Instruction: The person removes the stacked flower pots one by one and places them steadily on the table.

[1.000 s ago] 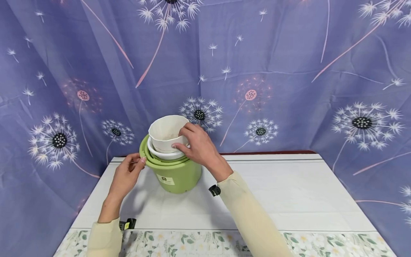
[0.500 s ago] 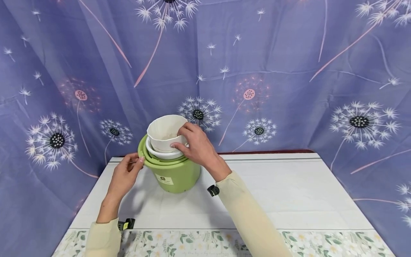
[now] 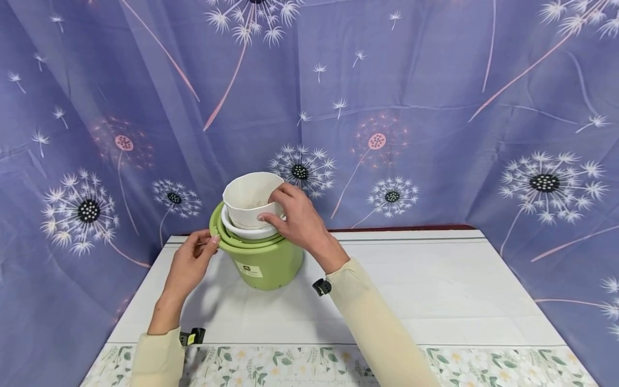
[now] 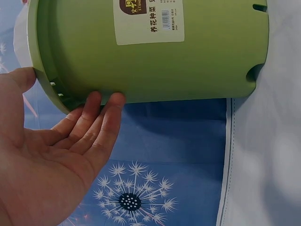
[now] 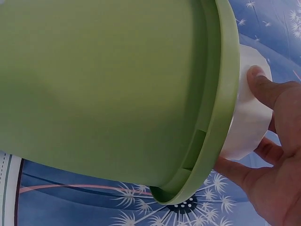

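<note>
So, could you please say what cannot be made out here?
Head view: the inside of the lower white pot, mostly covered by the upper white pot.
Head view: its outer wall, hidden by the green pot.
Left wrist view: the top of the label, cut off by the upper edge; its fine print, too small.
Right wrist view: the green pot's base, cut off by the left edge.

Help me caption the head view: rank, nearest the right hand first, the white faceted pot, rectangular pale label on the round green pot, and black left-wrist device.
1. White faceted pot: pinched by the right hand.
2. Pale label: lower left, on the green pot.
3. Black left-wrist device: farther lower left.
</note>
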`<state>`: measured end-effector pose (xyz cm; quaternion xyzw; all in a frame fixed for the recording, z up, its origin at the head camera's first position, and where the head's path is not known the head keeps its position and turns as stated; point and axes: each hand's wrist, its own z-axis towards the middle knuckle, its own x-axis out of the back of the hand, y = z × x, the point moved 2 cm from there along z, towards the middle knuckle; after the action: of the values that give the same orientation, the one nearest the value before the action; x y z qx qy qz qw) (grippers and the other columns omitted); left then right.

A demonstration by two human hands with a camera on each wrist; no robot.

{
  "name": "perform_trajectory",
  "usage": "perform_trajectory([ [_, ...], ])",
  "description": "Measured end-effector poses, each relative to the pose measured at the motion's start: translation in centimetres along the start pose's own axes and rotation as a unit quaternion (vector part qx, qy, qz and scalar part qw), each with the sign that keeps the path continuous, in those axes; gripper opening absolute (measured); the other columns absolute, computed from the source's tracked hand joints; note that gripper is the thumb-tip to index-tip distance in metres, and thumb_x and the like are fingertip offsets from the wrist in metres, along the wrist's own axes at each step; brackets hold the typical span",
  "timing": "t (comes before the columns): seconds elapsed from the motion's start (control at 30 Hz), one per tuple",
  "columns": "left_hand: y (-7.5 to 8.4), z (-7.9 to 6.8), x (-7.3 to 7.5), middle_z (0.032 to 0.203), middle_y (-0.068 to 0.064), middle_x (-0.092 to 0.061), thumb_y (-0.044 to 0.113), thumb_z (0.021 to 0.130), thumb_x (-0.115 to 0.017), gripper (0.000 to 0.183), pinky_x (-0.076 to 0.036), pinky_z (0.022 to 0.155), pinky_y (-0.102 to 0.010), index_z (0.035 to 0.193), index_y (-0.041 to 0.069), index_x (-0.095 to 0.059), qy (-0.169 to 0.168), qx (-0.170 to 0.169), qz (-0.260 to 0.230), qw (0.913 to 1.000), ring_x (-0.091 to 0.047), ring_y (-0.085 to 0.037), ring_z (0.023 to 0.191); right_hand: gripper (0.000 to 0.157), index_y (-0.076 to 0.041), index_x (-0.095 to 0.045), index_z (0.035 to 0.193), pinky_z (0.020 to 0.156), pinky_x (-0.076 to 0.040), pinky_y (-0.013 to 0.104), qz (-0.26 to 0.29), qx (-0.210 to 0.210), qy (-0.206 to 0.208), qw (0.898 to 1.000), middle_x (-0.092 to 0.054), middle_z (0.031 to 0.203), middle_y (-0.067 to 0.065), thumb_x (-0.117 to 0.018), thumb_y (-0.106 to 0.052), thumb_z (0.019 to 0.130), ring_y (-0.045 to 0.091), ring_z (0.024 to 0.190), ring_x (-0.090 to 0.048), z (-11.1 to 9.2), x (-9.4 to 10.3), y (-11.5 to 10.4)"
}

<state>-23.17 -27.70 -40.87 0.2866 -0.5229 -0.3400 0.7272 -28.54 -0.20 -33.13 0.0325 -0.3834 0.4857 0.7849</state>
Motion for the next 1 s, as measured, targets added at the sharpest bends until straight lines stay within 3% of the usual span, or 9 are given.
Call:
perform_trajectory([
  [0.1,0.0,-0.1,-0.1,0.129,-0.017,-0.068,0.046,0.111,-0.055,0.056,-0.05,0.083,-0.01,0.146,0.003,-0.057,0.0,0.001,-0.003,1.0,-0.067,-0.011,0.106,0.029,-0.007,-0.071,0.101,0.086,-0.052,0.036,0.002,-0.002,0.003,1.0,-0.063,0.107,0.007,-0.086,-0.03,0.092,0.022,0.095,-0.06,0.0,0.0,0.0],
  [0.33,0.1,-0.1,0.0,0.128,-0.018,-0.068,0.046,0.112,-0.054,0.056,-0.048,0.082,-0.008,0.147,0.002,-0.056,0.004,-0.002,-0.004,1.0,-0.07,-0.032,0.114,0.029,-0.006,-0.071,0.099,0.085,-0.052,0.035,0.006,0.001,0.015,1.0,-0.064,0.107,0.007,-0.087,-0.03,0.092,0.022,0.093,-0.059,0.4,0.4,-0.3],
  [0.43,0.2,-0.1,0.1,0.126,-0.018,-0.068,0.045,0.112,-0.055,0.056,-0.048,0.081,-0.008,0.147,0.002,-0.056,0.006,-0.006,-0.005,1.0,-0.071,-0.032,0.113,0.029,-0.006,-0.071,0.098,0.084,-0.052,0.035,0.011,0.007,0.021,1.0,-0.064,0.106,0.008,-0.087,-0.029,0.091,0.022,0.093,-0.059,0.6,0.6,-0.4],
  [0.63,0.2,0.0,-0.1,0.129,-0.018,-0.068,0.045,0.111,-0.056,0.055,-0.05,0.082,-0.01,0.146,0.002,-0.057,-0.003,-0.009,-0.008,0.9999,-0.07,-0.017,0.107,0.03,-0.005,-0.069,0.096,0.082,-0.051,0.034,0.024,0.016,0.047,0.998,-0.063,0.105,0.008,-0.089,-0.027,0.089,0.022,0.093,-0.058,0.5,1.2,-0.3],
  [1.0,-0.1,-0.1,0.0,0.127,-0.017,-0.067,0.048,0.112,-0.052,0.058,-0.05,0.084,-0.014,0.148,0.003,-0.055,-0.005,0.003,0.013,0.9999,-0.07,-0.032,0.115,0.032,-0.004,-0.067,0.097,0.087,-0.052,0.033,0.029,0.044,0.096,0.994,-0.063,0.105,0.008,-0.09,-0.025,0.088,0.022,0.095,-0.06,1.0,1.9,-0.8],
])
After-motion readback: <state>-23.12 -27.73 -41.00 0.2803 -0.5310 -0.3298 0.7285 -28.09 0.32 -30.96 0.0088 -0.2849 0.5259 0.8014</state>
